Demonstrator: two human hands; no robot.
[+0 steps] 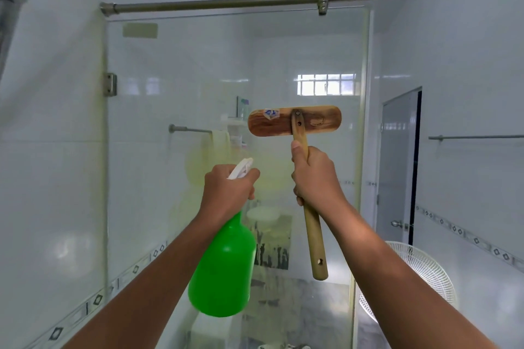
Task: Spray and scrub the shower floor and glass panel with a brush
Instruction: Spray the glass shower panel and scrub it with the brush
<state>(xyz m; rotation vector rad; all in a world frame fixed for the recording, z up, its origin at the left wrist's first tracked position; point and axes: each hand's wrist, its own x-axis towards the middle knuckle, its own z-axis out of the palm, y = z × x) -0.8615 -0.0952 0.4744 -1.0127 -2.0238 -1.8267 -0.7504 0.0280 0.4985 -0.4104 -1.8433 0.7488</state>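
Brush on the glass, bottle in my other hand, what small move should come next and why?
Probably draw the brush down the glass panel in one stroke. The right hand grips its handle with the wooden head held high against the pane, and the left hand holds the green spray bottle aimed at the glass beside it.

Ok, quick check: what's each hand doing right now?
Left hand: grips the green spray bottle at its white trigger head.
Right hand: grips the wooden brush by its handle, head up at the glass panel.
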